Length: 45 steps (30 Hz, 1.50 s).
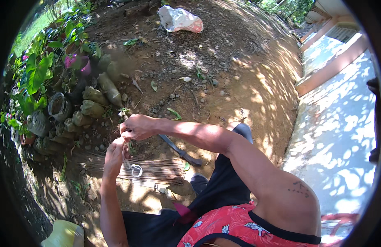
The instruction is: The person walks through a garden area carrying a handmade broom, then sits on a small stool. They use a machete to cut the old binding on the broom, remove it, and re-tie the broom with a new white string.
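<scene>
We see the white strip [132, 168] hanging from the pinched left hand [114, 154], above the thin sticks [161, 171]; whether the right hand [137, 126] grips it too, we cannot tell. We judge it light and soft (perhaps a little slippery), best held near its end.

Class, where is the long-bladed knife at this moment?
The knife lies on the ground slightly left of the head view's centre, below the right forearm, its dark handle beside the right end of the bundle of thin sticks.
</scene>
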Each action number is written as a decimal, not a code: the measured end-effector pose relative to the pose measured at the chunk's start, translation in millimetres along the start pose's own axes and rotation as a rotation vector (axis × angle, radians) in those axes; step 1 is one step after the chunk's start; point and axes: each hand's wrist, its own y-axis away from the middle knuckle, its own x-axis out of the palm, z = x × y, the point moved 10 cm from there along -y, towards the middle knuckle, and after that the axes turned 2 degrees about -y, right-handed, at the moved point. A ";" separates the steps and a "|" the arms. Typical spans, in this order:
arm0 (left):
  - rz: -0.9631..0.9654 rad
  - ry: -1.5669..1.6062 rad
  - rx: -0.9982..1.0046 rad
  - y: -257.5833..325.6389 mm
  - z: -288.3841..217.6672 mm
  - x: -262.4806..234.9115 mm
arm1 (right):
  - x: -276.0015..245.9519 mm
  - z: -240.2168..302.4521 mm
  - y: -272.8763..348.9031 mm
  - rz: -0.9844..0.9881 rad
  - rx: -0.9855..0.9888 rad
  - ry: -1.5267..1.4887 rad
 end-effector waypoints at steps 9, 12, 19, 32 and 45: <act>-0.029 -0.578 0.089 -13.2 -9.7 -16.7 | 26.4 -43.2 16.5 -0.136 -0.020 -0.237; -0.100 -0.822 0.088 -16.9 2.5 -30.6 | 66.7 -103.1 13.3 -0.104 0.145 -0.367; -0.249 -0.645 0.317 -9.0 -20.6 -40.9 | 149.8 -287.0 182.5 -0.367 0.861 0.126; -0.416 -0.675 0.385 37.4 -54.0 -65.3 | 132.5 -286.0 204.8 -0.429 1.324 -0.250; -0.496 -0.554 0.354 33.7 -78.5 -60.5 | 32.2 -1.3 33.4 -0.426 0.281 -1.136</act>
